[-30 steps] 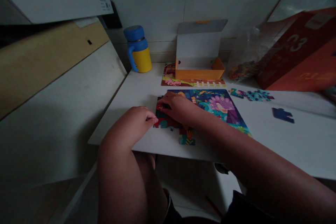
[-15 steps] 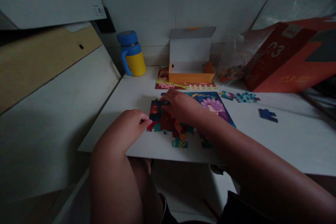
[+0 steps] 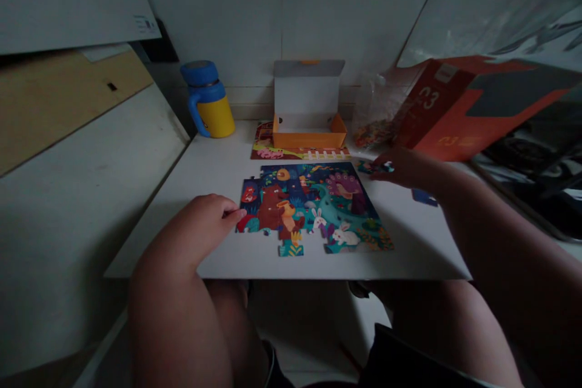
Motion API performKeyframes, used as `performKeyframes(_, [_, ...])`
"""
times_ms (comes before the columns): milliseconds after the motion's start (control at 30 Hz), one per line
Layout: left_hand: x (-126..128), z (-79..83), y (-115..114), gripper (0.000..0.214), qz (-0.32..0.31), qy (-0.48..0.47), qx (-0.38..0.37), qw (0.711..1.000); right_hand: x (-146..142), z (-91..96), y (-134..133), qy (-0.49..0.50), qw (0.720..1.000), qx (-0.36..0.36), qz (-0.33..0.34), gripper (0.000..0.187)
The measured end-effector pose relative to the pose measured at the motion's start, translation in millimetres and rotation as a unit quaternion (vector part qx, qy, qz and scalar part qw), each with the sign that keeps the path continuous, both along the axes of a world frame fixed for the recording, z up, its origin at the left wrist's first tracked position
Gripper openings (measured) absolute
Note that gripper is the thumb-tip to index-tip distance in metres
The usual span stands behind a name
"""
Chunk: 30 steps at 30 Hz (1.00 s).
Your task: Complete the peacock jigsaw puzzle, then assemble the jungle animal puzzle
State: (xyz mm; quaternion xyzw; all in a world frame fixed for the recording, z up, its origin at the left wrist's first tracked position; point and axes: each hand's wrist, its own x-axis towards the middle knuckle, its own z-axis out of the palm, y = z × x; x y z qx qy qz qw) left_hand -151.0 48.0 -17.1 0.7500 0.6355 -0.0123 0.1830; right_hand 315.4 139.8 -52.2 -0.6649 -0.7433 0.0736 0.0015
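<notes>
A partly joined jigsaw puzzle (image 3: 273, 206) lies flat on the white table, showing a bear, rabbits and a peacock, with gaps along its lower and left edges. At its lower left corner, my left hand (image 3: 216, 215) has thumb and forefinger closed on the edge of a red and teal piece. Beyond the puzzle's upper right corner, my right hand (image 3: 400, 168) has its fingers closed on the loose puzzle pieces (image 3: 364, 166), partly covering them. A dark blue puzzle piece (image 3: 424, 197) lies nearer me, partly behind my right forearm.
An open orange box (image 3: 309, 139) stands on a picture sheet (image 3: 268, 150) at the back. A blue and yellow flask (image 3: 213, 112) is back left. A clear bag (image 3: 375, 124) of pieces leans by a large red-orange box (image 3: 450, 115) on the right.
My right hand has moved from the puzzle's upper left part to the loose pieces at the right, uncovering the picture. My left hand stays at the left corner. The view has shifted right.
</notes>
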Motion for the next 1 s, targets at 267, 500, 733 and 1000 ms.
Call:
performKeyframes(267, [0, 1.2, 0, 0.040, 0.002, -0.007, -0.010, 1.000, -4, 5.8, 3, 0.046, 0.998, 0.008, 0.033, 0.022])
performKeyframes(500, [-5, -2.4, -1, 0.035, -0.007, -0.033, 0.006, 0.999, -11, 7.7, -2, 0.101, 0.992, 0.017, -0.071, 0.017])
performKeyframes(733, [-5, -2.4, -1, 0.035, -0.009, -0.034, 0.005, 0.999, -46, 12.6, -42, 0.337, 0.934, 0.086, -0.081, 0.016])
performKeyframes(1000, [-4, 0.1, -3, 0.034, -0.006, -0.039, -0.001, 0.999, -135, 7.1, -132, 0.403, 0.909, -0.103, 0.026, 0.020])
